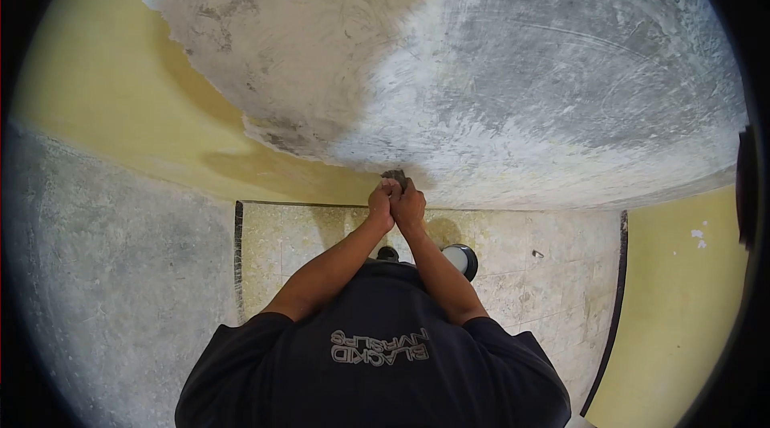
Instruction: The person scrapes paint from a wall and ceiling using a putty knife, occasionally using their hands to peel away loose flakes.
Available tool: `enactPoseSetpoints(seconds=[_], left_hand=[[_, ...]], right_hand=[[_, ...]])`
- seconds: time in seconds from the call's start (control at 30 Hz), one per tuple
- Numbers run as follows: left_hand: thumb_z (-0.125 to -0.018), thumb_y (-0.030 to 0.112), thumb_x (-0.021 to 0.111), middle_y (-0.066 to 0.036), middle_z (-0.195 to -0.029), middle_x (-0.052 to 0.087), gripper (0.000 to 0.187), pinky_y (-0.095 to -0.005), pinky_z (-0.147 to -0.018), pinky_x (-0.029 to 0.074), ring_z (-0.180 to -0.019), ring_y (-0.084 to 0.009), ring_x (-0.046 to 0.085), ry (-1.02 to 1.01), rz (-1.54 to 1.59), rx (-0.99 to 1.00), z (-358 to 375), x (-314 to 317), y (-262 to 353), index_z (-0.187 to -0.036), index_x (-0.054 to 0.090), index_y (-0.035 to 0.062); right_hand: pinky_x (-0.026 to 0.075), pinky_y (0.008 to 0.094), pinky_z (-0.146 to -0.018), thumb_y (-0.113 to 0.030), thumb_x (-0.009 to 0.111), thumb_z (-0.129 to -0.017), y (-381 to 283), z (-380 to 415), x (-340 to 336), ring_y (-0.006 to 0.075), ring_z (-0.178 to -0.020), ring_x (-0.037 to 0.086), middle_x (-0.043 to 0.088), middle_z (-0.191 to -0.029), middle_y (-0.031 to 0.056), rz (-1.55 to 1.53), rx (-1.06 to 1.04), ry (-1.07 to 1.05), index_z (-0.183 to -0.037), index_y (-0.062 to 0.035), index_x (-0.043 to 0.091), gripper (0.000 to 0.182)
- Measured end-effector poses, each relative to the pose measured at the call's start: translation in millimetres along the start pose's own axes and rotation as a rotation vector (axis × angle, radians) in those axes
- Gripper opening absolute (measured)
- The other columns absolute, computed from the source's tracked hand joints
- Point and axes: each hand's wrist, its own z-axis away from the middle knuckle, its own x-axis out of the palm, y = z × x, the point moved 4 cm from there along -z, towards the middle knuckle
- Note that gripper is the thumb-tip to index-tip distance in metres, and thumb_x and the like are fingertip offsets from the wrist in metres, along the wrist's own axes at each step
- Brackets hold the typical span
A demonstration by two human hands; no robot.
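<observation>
My left hand [382, 205] and my right hand [409, 205] are pressed together in front of me, low against the wall. Their fingers are closed around a small dark grey flat piece [395, 176], whose kind I cannot make out. It touches the wall [289, 43] at the ragged lower edge of the area where the yellow paint is gone. Above the hands, the wall shows a beige patch and grey, white-smeared plaster. Most of the piece is hidden by the fingers.
Yellow paint [192, 119] borders the bare area on the left. A grey wall [120, 243] stands at left and a yellow wall [682, 300] at right. Below, on the dusty tiled floor [545, 283], stands a round container with a dark rim [472, 262] by my right forearm.
</observation>
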Motion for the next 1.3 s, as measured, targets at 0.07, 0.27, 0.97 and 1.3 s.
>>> enactPoseSetpoints(seconds=[0.07,0.27,0.97,1.3], left_hand=[[-0.09,0.009,0.045,-0.001,-0.085,0.054,0.01,-0.0296,-0.079,0.044,-0.085,-0.0151,0.053,0.029,-0.058,-0.029,-2.6,-0.4,-8.3,-0.088,0.054,0.0079],[-0.089,0.008,0.046,0.0,-0.085,0.054,0.008,-0.03,-0.08,0.044,-0.085,-0.0153,0.054,0.1,-0.09,-0.114,-2.2,-0.7,-9.4,-0.086,0.054,0.0085],[-0.093,0.013,0.047,-0.005,-0.077,0.061,0.023,-0.0294,-0.068,0.045,-0.072,-0.0143,0.056,0.131,-0.47,0.203,28.6,37.4,49.4,-0.081,0.062,0.0007],[-0.091,0.018,0.051,-0.012,-0.067,0.061,0.028,-0.0317,-0.061,0.043,-0.062,-0.015,0.051,0.244,-0.887,0.379,37.2,49.9,69.2,-0.077,0.062,-0.0038]], right_hand=[[0.048,0.0504,-0.06,-0.027,0.054,-0.082,11.7,3.1,1.3,0.044,-0.064,0.06,0.06,-0.066,0.0261,0.002,0.046,0.003,-0.094,0.0017,0.06,0.031],[0.049,0.0508,-0.06,-0.032,0.052,-0.084,15.9,3.8,3.6,0.0441,-0.067,0.061,0.061,-0.068,0.0258,0.046,0.084,0.022,-0.094,-0.0006,0.059,0.034],[0.046,0.0392,-0.05,-0.021,0.058,-0.085,-37.6,0.2,-16.6,0.0346,-0.054,0.061,0.06,-0.061,0.0208,-0.528,-0.064,0.166,-0.081,0.0022,0.059,0.024],[0.044,0.0308,-0.055,-0.018,0.057,-0.088,-45.8,-5.9,-14.1,0.0122,-0.059,0.052,0.06,-0.064,0.0113,-0.724,-0.002,0.123,-0.083,0.0039,0.059,0.023]])
